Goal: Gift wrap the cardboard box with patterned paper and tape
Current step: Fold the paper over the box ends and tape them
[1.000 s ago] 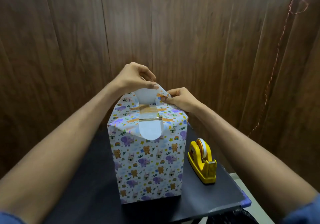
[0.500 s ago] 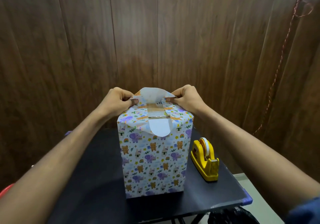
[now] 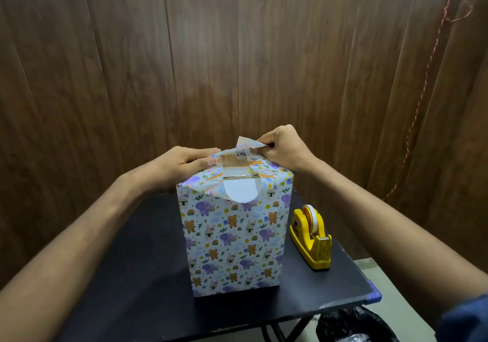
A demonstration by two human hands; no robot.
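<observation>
The box (image 3: 233, 238) stands upright on a black table (image 3: 137, 275), wrapped in white paper printed with bears and elephants. Bare cardboard and clear tape (image 3: 233, 168) show in the middle of its top. A rounded white paper flap (image 3: 241, 190) hangs over the front face. My left hand (image 3: 184, 163) lies on the top left edge, fingers pressing the paper down. My right hand (image 3: 284, 147) pinches the raised far flap (image 3: 245, 143) at the top right corner. A yellow tape dispenser (image 3: 311, 236) with a white roll sits just right of the box.
A dark wood-panel wall (image 3: 237, 64) stands close behind the table. A reddish cord (image 3: 422, 96) hangs down the wall at the right. A black bag (image 3: 353, 326) lies on the floor under the table's right front corner.
The far flap has been pulled from the middle toward the right corner. My left hand went from pinching that flap to pressing the top left edge. The camera view shifted.
</observation>
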